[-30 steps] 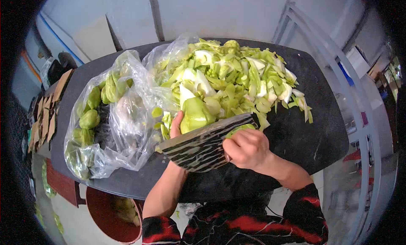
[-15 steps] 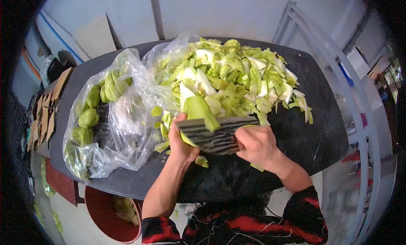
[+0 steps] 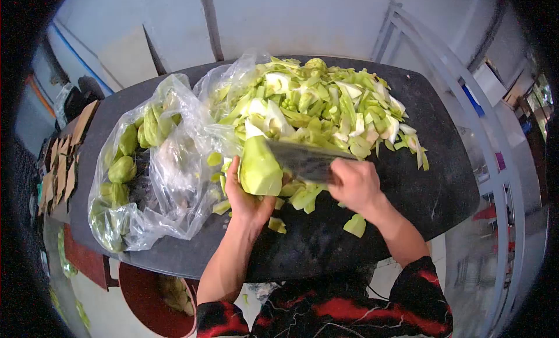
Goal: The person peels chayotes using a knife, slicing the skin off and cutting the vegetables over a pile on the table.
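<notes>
My left hand (image 3: 249, 203) is wrapped round a pale green, largely peeled chayote (image 3: 260, 170), held upright over the table. My right hand (image 3: 358, 189) grips a wide-bladed cleaver (image 3: 308, 160) near its handle, which is hidden in the fist. The blade reaches left, and its far end meets the chayote's upper right side. Behind both hands lies a big heap of green peelings (image 3: 332, 105) with whitish pieces among it. A loose slice of peel (image 3: 354, 225) rests below my right hand.
On the dark table (image 3: 419, 204), a clear plastic bag (image 3: 180, 163) at the left holds several whole chayotes (image 3: 122, 170). A reddish bin (image 3: 145, 306) with pale pieces inside stands below the front left edge. A grey metal railing (image 3: 501, 186) runs along the right.
The cleaver has turned from lying broad across the chayote's front to nearly edge-on at its upper right. The chayote now shows more fully, and peel lies loose below my right hand.
</notes>
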{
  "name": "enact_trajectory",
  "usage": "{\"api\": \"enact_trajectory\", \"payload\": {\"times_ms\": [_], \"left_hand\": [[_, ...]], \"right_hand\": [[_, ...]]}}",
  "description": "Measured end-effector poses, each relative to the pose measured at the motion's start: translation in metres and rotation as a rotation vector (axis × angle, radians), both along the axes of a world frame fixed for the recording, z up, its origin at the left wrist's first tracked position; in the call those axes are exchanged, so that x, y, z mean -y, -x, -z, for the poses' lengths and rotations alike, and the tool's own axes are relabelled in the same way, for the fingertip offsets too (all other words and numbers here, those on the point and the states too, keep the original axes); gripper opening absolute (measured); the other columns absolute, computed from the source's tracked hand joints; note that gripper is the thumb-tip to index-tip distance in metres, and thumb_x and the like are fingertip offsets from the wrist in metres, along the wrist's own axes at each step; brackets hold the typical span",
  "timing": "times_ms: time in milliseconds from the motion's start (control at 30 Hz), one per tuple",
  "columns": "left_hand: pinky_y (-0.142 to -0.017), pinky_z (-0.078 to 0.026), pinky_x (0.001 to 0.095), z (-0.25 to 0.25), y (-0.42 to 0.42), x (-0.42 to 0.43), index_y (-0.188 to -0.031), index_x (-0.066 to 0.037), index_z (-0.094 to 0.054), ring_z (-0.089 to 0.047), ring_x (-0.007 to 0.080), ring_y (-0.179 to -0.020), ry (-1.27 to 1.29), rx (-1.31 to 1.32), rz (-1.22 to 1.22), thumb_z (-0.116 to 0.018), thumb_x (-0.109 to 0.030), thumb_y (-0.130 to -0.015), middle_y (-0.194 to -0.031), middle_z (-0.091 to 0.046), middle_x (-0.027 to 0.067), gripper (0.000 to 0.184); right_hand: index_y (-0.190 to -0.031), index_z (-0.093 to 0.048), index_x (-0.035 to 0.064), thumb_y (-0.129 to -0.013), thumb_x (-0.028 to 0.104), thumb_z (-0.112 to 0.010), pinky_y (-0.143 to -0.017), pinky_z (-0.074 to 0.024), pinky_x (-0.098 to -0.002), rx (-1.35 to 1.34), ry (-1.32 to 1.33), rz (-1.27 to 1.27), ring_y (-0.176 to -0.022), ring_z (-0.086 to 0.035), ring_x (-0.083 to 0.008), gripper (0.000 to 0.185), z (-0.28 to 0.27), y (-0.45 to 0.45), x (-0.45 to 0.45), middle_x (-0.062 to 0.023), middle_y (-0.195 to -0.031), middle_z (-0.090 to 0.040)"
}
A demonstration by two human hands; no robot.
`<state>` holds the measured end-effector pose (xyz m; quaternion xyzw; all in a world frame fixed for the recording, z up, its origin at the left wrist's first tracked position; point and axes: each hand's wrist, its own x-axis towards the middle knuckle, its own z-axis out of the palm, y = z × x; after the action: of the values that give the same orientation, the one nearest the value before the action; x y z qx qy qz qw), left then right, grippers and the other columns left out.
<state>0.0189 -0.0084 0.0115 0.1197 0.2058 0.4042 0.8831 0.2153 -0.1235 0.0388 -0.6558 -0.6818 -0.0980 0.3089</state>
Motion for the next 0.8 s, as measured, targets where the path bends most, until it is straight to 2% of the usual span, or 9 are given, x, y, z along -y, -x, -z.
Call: {"api": "enact_trajectory", "payload": {"times_ms": [100,233,333,433,467,500,600,700,800], "left_hand": [[-0.092,-0.049,0.0489,-0.015,-0.003,0.012,-0.124,-0.004,-0.056,-0.062,0.0316,-0.101,0.041,-0.067,0.012,-0.048,-0.053,-0.092,-0.113,-0.065,0.0155,0.059],[-0.088,-0.053,0.0423,0.0,-0.001,0.006,-0.119,0.001,-0.057,-0.065,0.0293,-0.096,0.003,0.23,0.2,-0.043,-0.058,-0.092,-0.106,-0.066,0.0177,0.066],[-0.087,-0.053,0.0421,-0.004,0.0,0.009,-0.119,0.001,-0.057,-0.065,0.0289,-0.095,-0.017,0.141,0.144,-0.042,-0.057,-0.092,-0.105,-0.066,0.0173,0.066],[-0.087,-0.052,0.0418,0.0,0.002,0.006,-0.119,0.001,-0.057,-0.064,0.0285,-0.094,-0.052,0.205,0.215,-0.041,-0.056,-0.092,-0.104,-0.065,0.0161,0.064],[-0.095,-0.049,0.0425,0.016,0.003,0.001,-0.129,-0.003,-0.052,-0.062,0.03,-0.103,-0.05,0.262,0.227,-0.045,-0.055,-0.091,-0.117,-0.063,0.0157,0.066],[-0.096,-0.048,0.041,-0.005,-0.003,0.015,-0.128,-0.005,-0.054,-0.06,0.0296,-0.104,0.023,-0.021,-0.012,-0.05,-0.053,-0.09,-0.115,-0.063,0.0131,0.061],[-0.096,-0.047,0.0432,0.006,-0.001,0.001,-0.122,-0.006,-0.057,-0.059,0.0289,-0.106,-0.11,-0.05,0.013,-0.052,-0.053,-0.088,-0.114,-0.063,0.0123,0.058],[-0.095,-0.048,0.0442,0.004,-0.001,0.008,-0.123,-0.006,-0.057,-0.059,0.0283,-0.106,-0.102,0.009,0.064,-0.052,-0.055,-0.088,-0.116,-0.062,0.0126,0.06],[-0.09,-0.05,0.0457,-0.005,-0.004,0.018,-0.127,-0.004,-0.054,-0.06,0.0318,-0.102,-0.021,-0.151,0.034,-0.05,-0.058,-0.088,-0.116,-0.062,0.016,0.067]], "right_hand": [[-0.069,-0.049,0.0101,-0.065,0.014,-0.068,-0.047,-0.0474,-0.038,0.177,-0.146,-0.184,-0.052,-0.059,-0.0261,0.02,-0.007,0.023,0.004,-0.0061,-0.059,-0.053],[-0.066,-0.047,0.0106,-0.069,0.019,-0.065,-0.045,-0.0438,-0.0315,0.262,-0.221,-0.272,-0.049,-0.054,-0.0185,0.019,-0.017,0.046,0.004,-0.0014,-0.056,-0.045],[-0.062,-0.045,0.0074,-0.059,0.012,-0.062,-0.041,-0.0376,-0.0326,0.23,-0.302,-0.3,-0.044,-0.048,-0.0219,0.018,-0.015,0.053,0.001,-0.0046,-0.055,-0.042],[-0.066,-0.047,0.0117,-0.07,0.02,-0.065,-0.045,-0.0437,-0.032,0.312,-0.211,-0.267,-0.049,-0.054,-0.0191,0.02,-0.017,0.049,0.005,-0.0016,-0.056,-0.048],[-0.068,-0.048,0.0119,-0.072,0.021,-0.065,-0.045,-0.0453,-0.0347,0.238,-0.144,-0.254,-0.05,-0.057,-0.0207,0.02,-0.01,0.039,0.001,-0.0028,-0.056,-0.051],[-0.07,-0.049,0.0106,-0.072,0.018,-0.068,-0.047,-0.0476,-0.0382,0.089,-0.017,-0.145,-0.053,-0.06,-0.025,0.02,0.001,0.028,-0.003,-0.0053,-0.058,-0.055],[-0.073,-0.05,0.0084,-0.067,0.008,-0.069,-0.05,-0.0491,-0.0402,-0.085,0.057,-0.09,-0.058,-0.062,-0.0303,0.021,0.002,0.013,-0.001,-0.0079,-0.062,-0.058],[-0.071,-0.049,0.0085,-0.067,0.008,-0.069,-0.05,-0.049,-0.0402,-0.064,0.032,-0.153,-0.057,-0.062,-0.0299,0.02,-0.009,0.021,0.011,-0.0077,-0.06,-0.058],[-0.071,-0.049,0.0086,-0.066,0.009,-0.068,-0.05,-0.0495,-0.0407,-0.02,-0.049,-0.161,-0.056,-0.062,-0.0303,0.02,-0.013,0.029,0.011,-0.0077,-0.06,-0.058]]}}
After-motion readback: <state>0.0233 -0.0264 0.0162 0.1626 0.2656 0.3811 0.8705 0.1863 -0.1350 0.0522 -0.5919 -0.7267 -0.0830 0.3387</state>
